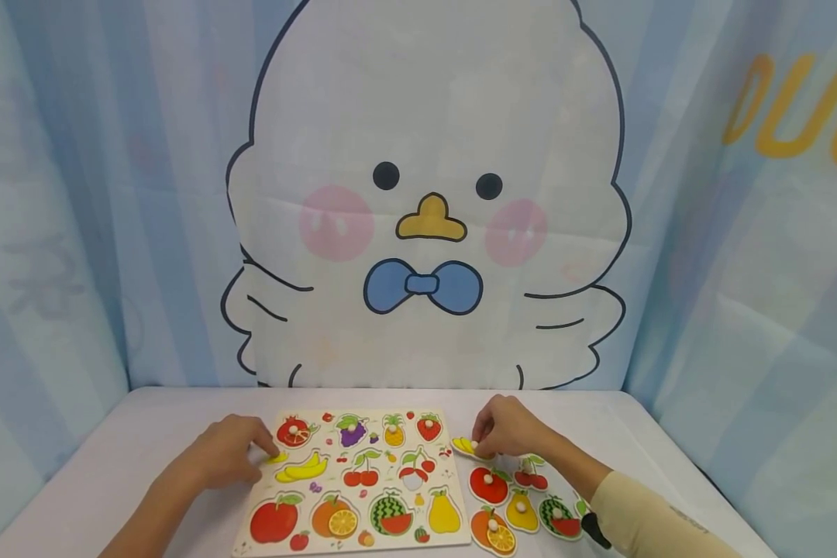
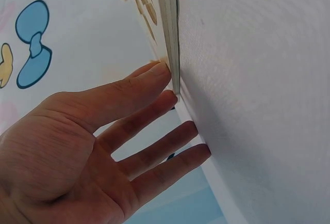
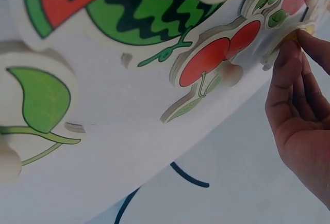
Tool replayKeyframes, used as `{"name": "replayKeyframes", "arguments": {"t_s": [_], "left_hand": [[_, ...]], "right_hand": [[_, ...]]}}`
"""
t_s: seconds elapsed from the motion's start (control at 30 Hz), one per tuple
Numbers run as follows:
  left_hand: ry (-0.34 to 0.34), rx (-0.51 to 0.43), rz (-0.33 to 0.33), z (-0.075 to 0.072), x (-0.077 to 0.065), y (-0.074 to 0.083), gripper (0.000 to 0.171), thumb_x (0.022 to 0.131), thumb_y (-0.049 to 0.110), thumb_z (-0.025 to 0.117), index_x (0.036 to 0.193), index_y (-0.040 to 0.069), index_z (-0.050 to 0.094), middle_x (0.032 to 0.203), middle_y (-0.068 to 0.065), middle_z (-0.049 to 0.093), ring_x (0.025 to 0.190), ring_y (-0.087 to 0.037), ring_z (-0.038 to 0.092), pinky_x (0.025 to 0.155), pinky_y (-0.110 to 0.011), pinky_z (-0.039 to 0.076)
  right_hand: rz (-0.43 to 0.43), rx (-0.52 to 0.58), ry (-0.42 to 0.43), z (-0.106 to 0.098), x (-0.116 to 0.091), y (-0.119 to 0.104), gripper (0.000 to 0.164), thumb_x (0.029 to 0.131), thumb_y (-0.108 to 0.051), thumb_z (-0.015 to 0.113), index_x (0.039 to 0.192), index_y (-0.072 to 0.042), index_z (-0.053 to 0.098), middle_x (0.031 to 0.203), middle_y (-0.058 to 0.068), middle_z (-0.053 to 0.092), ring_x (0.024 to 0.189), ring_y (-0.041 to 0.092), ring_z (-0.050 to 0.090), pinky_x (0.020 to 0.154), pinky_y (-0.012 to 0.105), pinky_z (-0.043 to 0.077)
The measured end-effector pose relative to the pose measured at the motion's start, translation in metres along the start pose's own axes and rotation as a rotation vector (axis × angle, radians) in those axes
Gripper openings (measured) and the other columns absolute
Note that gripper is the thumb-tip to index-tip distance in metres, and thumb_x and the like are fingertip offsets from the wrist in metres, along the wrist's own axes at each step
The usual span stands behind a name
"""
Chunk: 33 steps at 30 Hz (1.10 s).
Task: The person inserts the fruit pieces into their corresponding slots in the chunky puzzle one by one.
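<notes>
I see left hand (image 1: 225, 456) fingers spread at puzzle board (image 1: 265, 549) left edge, likely steadying; right hand (image 1: 514, 428) pinches banana piece (image 1: 463, 445) beside right edge.

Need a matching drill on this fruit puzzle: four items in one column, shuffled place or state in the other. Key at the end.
1. Left hand
2. Right hand
3. Grape piece
4. Loose pear piece

A. On the table, right of the board
B. Pinching a yellow piece
C. At the board's left edge
D. In the board's top row

Pairs: 1-C, 2-B, 3-D, 4-A
</notes>
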<state>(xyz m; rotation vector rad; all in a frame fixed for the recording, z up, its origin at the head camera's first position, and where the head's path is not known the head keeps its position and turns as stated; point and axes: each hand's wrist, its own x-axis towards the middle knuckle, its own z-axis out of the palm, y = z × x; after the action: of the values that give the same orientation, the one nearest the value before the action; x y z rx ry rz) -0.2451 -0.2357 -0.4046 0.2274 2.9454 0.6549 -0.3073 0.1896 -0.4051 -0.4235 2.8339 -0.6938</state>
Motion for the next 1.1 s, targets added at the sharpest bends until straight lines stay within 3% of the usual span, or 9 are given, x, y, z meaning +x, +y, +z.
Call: {"name": "replayKeyframes", "arguments": {"t_s": [0.3, 0.67, 1.1], "left_hand": [[0.008, -0.004, 0.008, 0.000, -0.001, -0.001, 0.029, 0.065, 0.009, 0.086, 0.090, 0.020, 0.076, 0.101, 0.000, 0.066, 0.106, -0.031, 0.056, 0.091, -0.056, 0.047], [0.003, -0.007, -0.003, 0.000, 0.000, -0.001, 0.029, 0.065, 0.009, 0.086, 0.089, 0.020, 0.076, 0.103, -0.001, 0.066, 0.107, -0.033, 0.056, 0.092, -0.057, 0.046], [-0.002, -0.003, -0.025, 0.000, 0.000, 0.001, 0.029, 0.066, 0.009, 0.086, 0.090, 0.021, 0.076, 0.103, -0.001, 0.066, 0.106, -0.030, 0.055, 0.092, -0.056, 0.046]], "right_hand": [[-0.041, -0.011, -0.020, 0.000, 0.004, -0.011, 0.013, 0.075, -0.017, 0.081, 0.075, -0.018, 0.069, 0.069, -0.002, 0.062, 0.063, 0.016, 0.058, 0.060, 0.026, 0.054], [-0.146, 0.007, -0.058, 0.004, 0.012, -0.029, 0.012, 0.075, -0.016, 0.081, 0.076, -0.016, 0.069, 0.068, -0.003, 0.062, 0.062, 0.014, 0.057, 0.058, 0.025, 0.053], [-0.242, -0.013, -0.104, 0.016, 0.024, -0.061, 0.012, 0.075, -0.014, 0.081, 0.074, -0.016, 0.069, 0.065, -0.005, 0.061, 0.057, 0.011, 0.056, 0.055, 0.023, 0.052]]}}
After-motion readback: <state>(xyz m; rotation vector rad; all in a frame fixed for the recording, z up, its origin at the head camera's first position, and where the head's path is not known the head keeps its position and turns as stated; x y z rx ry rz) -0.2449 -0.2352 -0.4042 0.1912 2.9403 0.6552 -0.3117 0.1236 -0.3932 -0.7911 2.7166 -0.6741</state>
